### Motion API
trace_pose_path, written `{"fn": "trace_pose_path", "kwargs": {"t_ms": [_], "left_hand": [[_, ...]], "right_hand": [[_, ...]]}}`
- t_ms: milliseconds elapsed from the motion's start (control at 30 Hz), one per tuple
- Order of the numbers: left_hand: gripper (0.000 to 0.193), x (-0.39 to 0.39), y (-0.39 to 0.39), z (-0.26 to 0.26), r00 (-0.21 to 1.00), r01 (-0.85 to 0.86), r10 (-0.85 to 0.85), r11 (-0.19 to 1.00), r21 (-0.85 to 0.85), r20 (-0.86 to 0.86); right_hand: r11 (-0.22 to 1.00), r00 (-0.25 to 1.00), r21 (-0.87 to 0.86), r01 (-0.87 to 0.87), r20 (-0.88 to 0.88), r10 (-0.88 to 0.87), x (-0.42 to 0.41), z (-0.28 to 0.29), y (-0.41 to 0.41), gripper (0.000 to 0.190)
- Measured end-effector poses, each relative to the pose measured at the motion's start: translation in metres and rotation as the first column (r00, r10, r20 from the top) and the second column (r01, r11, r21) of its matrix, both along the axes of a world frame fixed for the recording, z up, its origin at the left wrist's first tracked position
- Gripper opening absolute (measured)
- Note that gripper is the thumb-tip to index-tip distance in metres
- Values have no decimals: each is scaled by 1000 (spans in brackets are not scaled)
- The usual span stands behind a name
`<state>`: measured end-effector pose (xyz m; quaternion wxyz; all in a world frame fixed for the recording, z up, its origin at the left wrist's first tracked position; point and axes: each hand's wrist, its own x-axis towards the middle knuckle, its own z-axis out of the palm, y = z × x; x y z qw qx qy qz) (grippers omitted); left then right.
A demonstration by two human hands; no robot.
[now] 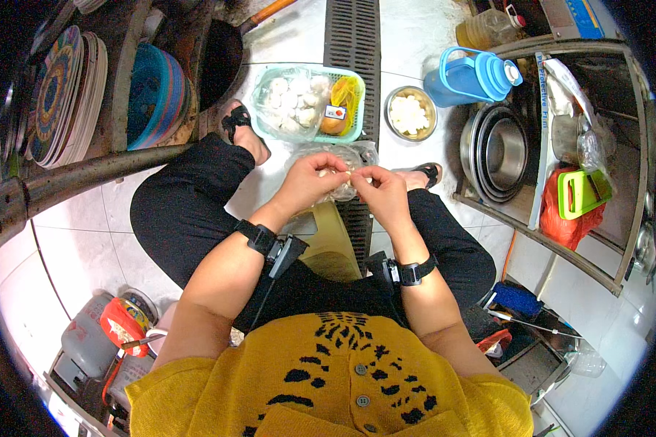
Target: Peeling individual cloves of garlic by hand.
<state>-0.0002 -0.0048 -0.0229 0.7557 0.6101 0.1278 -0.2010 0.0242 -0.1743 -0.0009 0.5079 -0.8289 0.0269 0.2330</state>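
Observation:
My left hand [318, 179] and my right hand [380, 192] meet above a clear plastic bag [300, 155] holding pale pieces. Thumb and fingers of both hands pinch a small pale piece [351, 176], which looks like a garlic clove; the fingers partly hide it. Beyond the bag, a mint-green plastic basket [258, 121] holds a clear bag of garlic bulbs [295, 104] and a yellow net bag [345, 92] with a brownish round item inside. To the basket's right, a steel bowl [433, 117] contains peeled pale cloves [410, 114].
A floor drain grate [352, 33] runs past the basket. On the right stand a blue jug [459, 79] and a metal shelf [607, 287] with nested steel basins [503, 155]. Plates [60, 104] and blue bowls [150, 98] fill the left shelf. A wok [221, 60] lies beyond.

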Motion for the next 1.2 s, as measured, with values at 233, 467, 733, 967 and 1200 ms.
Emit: {"fn": "trace_pose_path", "kwargs": {"t_ms": [233, 467, 733, 967, 1200], "left_hand": [[15, 0, 0, 4, 999, 7, -8, 1000, -14, -33], [18, 1, 1, 1, 995, -25, 15, 995, -102, -96], [19, 1, 2, 3, 990, -66, 47, 988, -137, -134], [19, 1, 3, -4, 985, -98, 76, 985, -140, -156], [17, 2, 2, 3, 970, -138, 84, 962, -235, -227]], "right_hand": [[992, 997, -120, -30, 64, 38, 1, 7, 4, 16], [963, 966, 246, 115, -255, -50, 1, 0, -4, 17], [968, 962, 216, 131, -262, -72, -1, 4, 2, 17], [949, 959, 253, 189, -257, -123, -6, 3, 7, 17], [925, 943, 313, 216, -311, -115, -5, -1, 3, 18]]}}
